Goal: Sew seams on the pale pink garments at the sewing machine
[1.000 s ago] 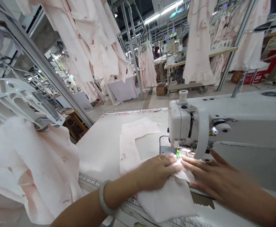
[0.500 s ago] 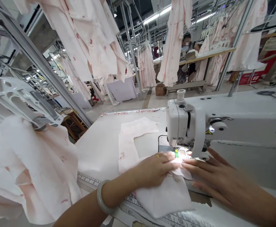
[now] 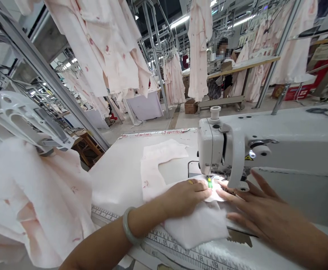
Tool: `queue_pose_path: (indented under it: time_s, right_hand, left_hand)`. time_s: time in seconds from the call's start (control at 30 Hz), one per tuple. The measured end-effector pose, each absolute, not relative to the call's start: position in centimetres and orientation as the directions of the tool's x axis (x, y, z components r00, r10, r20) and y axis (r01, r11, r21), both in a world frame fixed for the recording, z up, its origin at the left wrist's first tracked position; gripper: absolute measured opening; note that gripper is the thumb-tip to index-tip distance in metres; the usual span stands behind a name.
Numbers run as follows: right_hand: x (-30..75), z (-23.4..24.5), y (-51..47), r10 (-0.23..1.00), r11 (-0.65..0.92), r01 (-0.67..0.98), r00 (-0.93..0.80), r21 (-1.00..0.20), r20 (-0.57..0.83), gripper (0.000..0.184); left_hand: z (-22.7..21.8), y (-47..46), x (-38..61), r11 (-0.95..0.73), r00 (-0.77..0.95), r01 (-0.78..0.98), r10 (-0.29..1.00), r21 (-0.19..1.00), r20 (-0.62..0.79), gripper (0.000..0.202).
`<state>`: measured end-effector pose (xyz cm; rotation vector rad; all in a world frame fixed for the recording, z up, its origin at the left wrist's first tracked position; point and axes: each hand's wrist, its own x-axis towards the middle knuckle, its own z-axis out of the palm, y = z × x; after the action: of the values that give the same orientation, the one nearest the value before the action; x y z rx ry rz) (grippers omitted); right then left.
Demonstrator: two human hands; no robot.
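Observation:
A pale pink fabric piece [image 3: 155, 170] lies on the white table [image 3: 119, 176] and runs under the needle of a white sewing machine [image 3: 265, 142]. My left hand [image 3: 184, 197], with a ring and a jade bangle on the wrist, presses flat on the fabric just left of the presser foot [image 3: 210, 182]. My right hand [image 3: 253, 213] lies flat with fingers stretched out on the fabric's right side, fingertips close to the needle. Both hands hold the cloth down against the table.
A heap of pink garments [image 3: 34, 202] hangs from a white plastic clamp [image 3: 20, 122] at my left. Pink dresses [image 3: 110, 48] hang overhead on rails. A ruler strip [image 3: 186, 253] edges the table front. Another person [image 3: 222, 52] sits at a far bench.
The fabric has fed away from me through the needle, so less of it lies near the table front. Both hands slid forward with it. A hanging garment in the background moved left.

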<state>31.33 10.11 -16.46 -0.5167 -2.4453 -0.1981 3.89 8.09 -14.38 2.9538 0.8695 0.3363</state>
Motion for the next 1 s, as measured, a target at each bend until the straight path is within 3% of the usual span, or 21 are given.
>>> queue_pose_path:
  time_s: [0.1,0.27,0.43,0.73,0.87,1.0]
  right_hand:
    - [31.5,-16.0,10.2,0.279,0.912,0.405,-0.730,0.065,0.624,0.046]
    - [31.5,-15.5,9.6,0.269,0.933,0.357,-0.775,0.046,0.572,0.052]
    - [31.2,-16.5,9.2,0.300,0.917,0.395,-0.778,0.058,0.553,0.056]
    - [31.4,-16.5,9.9,0.371,0.900,0.435,-0.718,-0.037,0.589,0.048]
    - [31.5,-16.7,9.8,0.400,0.906,0.407,-0.734,-0.117,0.548,0.058]
    - [31.3,-16.8,9.5,0.393,0.913,0.392,-0.772,-0.113,0.499,0.064]
  left_hand:
    - [-14.4,8.4,3.8,-0.837,0.815,0.540,0.547,0.092,0.192,0.028]
    - [-14.5,7.9,3.5,-0.846,0.819,0.532,0.520,0.018,0.244,0.028]
    - [-14.4,7.5,3.6,-0.861,0.846,0.509,0.496,-0.019,0.196,0.025]
    - [-14.2,9.1,3.4,-0.819,0.809,0.573,0.565,-0.006,0.163,0.035]
    - [-14.1,8.9,3.3,-0.835,0.826,0.548,0.534,-0.035,0.182,0.029]
    - [-14.1,8.7,3.3,-0.858,0.844,0.512,0.498,-0.026,0.202,0.028]
